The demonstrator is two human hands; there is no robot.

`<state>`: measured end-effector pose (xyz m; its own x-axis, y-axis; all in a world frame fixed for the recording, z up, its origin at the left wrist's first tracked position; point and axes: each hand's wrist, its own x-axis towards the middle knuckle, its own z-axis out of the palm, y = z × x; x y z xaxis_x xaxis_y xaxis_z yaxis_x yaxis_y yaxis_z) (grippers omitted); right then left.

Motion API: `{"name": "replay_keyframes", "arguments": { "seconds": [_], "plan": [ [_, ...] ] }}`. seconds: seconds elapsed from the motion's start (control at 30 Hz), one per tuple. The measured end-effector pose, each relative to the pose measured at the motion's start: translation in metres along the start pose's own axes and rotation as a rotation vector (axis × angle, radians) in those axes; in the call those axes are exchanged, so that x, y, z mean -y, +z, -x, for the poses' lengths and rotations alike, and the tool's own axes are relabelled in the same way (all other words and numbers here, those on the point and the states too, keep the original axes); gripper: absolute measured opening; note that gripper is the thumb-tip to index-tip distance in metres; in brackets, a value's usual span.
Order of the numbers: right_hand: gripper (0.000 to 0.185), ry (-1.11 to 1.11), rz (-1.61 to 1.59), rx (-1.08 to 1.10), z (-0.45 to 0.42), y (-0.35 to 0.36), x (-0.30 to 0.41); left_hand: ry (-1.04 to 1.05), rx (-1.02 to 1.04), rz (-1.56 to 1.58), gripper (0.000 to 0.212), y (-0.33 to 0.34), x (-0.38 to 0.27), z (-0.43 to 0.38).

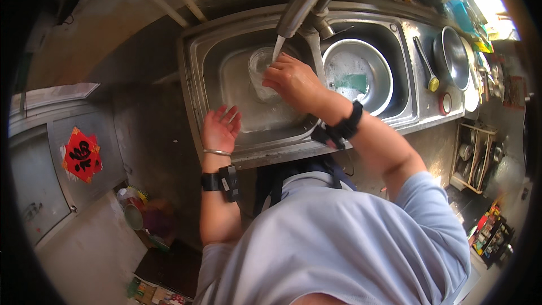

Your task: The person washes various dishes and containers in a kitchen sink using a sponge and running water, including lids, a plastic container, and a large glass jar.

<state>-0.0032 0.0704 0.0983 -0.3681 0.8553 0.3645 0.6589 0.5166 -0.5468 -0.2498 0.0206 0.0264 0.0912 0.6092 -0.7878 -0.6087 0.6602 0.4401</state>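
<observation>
Water runs from the metal faucet (292, 17) down beside my right hand (292, 80), which reaches over the left basin of the stainless steel sink (250, 120). Just under and left of its fingers stands a clear glass jar (258, 67); whether the fingers touch it I cannot tell. My left hand (221, 129) is held palm up over the basin's near left edge, fingers apart and nothing in it. In the right basin sits a metal bowl (383, 76) with suds and a green scouring pad (355, 82) inside.
On the counter right of the sink lie a brush with yellow bristles (432, 84), a roll of tape (445, 103) and a tilted metal bowl (453, 59). A rack with pans (474, 156) stands lower right. A cabinet with a red paper decoration (81, 154) is at left.
</observation>
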Motion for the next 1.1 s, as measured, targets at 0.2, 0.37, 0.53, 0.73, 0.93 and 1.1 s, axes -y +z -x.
{"name": "replay_keyframes", "arguments": {
  "seconds": [0.2, 0.37, 0.53, 0.73, 0.93, 1.1],
  "plan": [
    [0.008, 0.007, -0.079, 0.013, 0.002, -0.003, -0.004, 0.014, 0.018, -0.020, 0.039, -0.002, 0.000, -0.003],
    [0.012, -0.036, -0.029, -0.120, -0.005, -0.016, 0.009, 0.026, 0.043, -0.018, 0.038, 0.003, 0.006, -0.005],
    [0.012, -0.005, -0.115, -0.035, -0.006, -0.015, 0.014, -0.018, 0.030, -0.028, 0.036, 0.004, 0.010, -0.008],
    [0.005, 0.151, -0.101, -0.065, -0.008, -0.008, 0.005, 0.010, 0.085, -0.011, 0.034, 0.016, 0.011, -0.016],
    [0.006, 0.282, -0.173, -0.160, 0.001, -0.006, -0.005, 0.186, 0.049, -0.178, 0.039, 0.030, 0.013, -0.015],
    [0.017, 0.682, -1.038, -0.016, 0.015, 0.002, -0.025, 0.062, 0.408, -0.224, 0.055, 0.047, 0.006, 0.005]
  ]
}}
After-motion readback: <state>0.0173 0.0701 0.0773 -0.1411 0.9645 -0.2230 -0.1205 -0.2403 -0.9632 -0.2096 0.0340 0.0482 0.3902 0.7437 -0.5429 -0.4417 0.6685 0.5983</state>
